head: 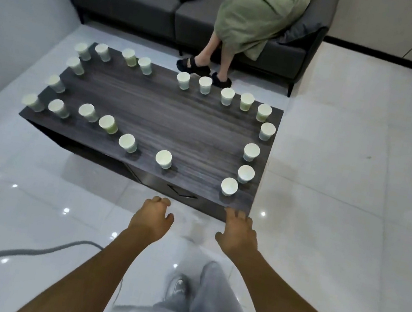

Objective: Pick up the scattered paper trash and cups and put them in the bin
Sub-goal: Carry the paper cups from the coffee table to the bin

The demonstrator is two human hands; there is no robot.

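Several white paper cups stand upright around the rim of a dark wood coffee table [168, 114]. The nearest cup [229, 186] is at the front right corner, with another cup [163, 158] along the front edge. My left hand [152, 217] hangs over the floor in front of the table with loosely curled fingers and holds nothing. My right hand [238, 231] reaches toward the table's front right corner, fingers relaxed, its fingertips at the table edge just below the nearest cup. No bin or paper trash is in view.
A grey sofa [148, 3] stands behind the table with a seated person in a green dress [250, 22], their feet near the table's far edge. Bags, a phone and a bottle lie on the sofa. A grey cable [22, 251] runs across the glossy tiled floor at left.
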